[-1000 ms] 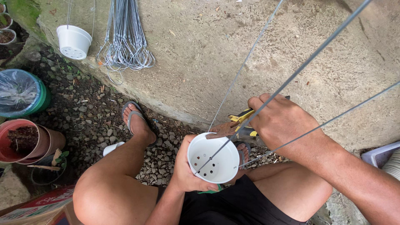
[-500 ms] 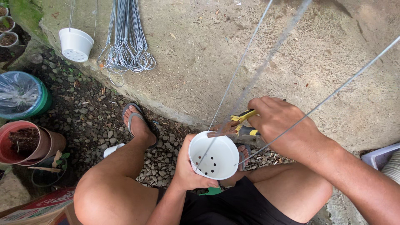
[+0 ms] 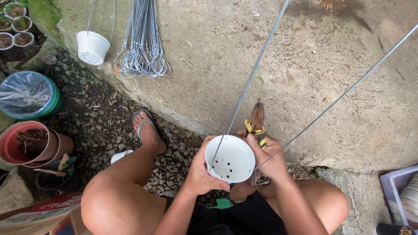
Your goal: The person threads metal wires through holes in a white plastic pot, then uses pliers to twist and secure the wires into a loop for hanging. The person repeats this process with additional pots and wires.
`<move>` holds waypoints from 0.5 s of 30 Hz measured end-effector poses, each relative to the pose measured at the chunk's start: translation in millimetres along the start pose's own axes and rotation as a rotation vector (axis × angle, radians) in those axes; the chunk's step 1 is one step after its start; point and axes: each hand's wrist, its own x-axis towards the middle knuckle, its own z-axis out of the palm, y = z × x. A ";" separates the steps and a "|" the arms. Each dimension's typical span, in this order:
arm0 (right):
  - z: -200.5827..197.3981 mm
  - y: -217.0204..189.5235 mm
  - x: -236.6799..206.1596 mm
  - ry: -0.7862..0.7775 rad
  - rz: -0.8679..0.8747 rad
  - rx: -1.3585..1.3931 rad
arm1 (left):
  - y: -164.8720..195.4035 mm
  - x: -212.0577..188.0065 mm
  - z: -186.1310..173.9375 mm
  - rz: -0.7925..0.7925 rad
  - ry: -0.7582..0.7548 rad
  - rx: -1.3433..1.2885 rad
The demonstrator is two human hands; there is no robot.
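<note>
A small white plastic pot (image 3: 230, 159) with holes in its bottom sits above my lap, its mouth facing up. My left hand (image 3: 201, 169) grips its left wall. Two long grey wires (image 3: 252, 80) rise from the pot's rim toward the upper right. My right hand (image 3: 269, 157) rests against the pot's right rim and holds yellow-handled pliers (image 3: 257, 119), their rusty jaws pointing up and away from me.
A concrete slab (image 3: 305, 65) lies ahead with a bundle of wire hangers (image 3: 143, 52) and another white pot (image 3: 91, 47). Gravel, my sandalled foot (image 3: 147, 127), terracotta pots (image 3: 30, 143), a plastic-covered green tub (image 3: 28, 93) at left. A grey bin (image 3: 398, 191) sits at right.
My right hand has drawn in to the pot's right rim and turned the pliers upright. One of the three wires is no longer seen.
</note>
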 end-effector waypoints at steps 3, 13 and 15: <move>26.8 17.5 -2.6 0.028 -0.147 0.140 | -2.1 4.0 -0.2 -0.005 -0.003 0.071; 60.7 19.6 -7.7 0.176 -0.209 0.554 | -7.1 0.7 5.3 0.244 0.248 0.062; 69.5 17.6 -8.0 0.253 -0.250 0.542 | -4.5 -0.6 7.7 0.228 0.268 0.021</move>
